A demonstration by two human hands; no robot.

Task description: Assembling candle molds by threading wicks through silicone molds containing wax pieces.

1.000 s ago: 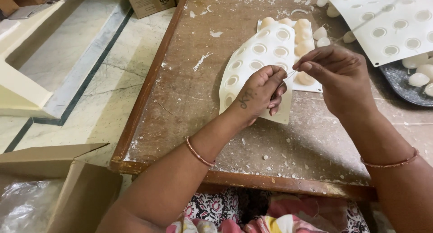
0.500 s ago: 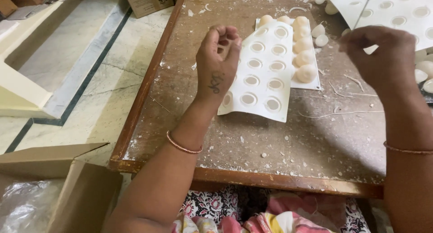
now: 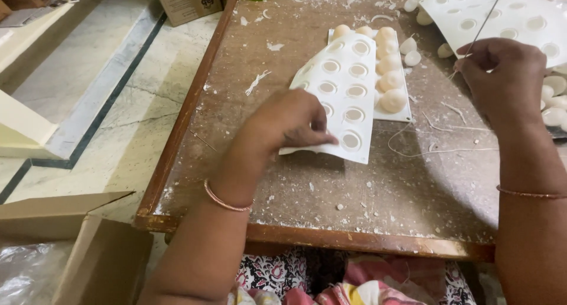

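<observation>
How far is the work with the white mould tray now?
Done: five round pieces fill one column of the flat sheet. In hand: the left hand presses on the white mould tray, and the right hand pinches a thin string. Left: the tray's cups look empty, and loose pieces lie beside it.

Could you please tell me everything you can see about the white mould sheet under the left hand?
The white mould sheet looks like thin, flexible plastic with two rows of shallow round cups, all apparently empty. It lies at an angle on the dusty wooden table, its right edge overlapping a second sheet holding pale domed pieces. The left hand presses its near left corner, thumb on top.
</observation>
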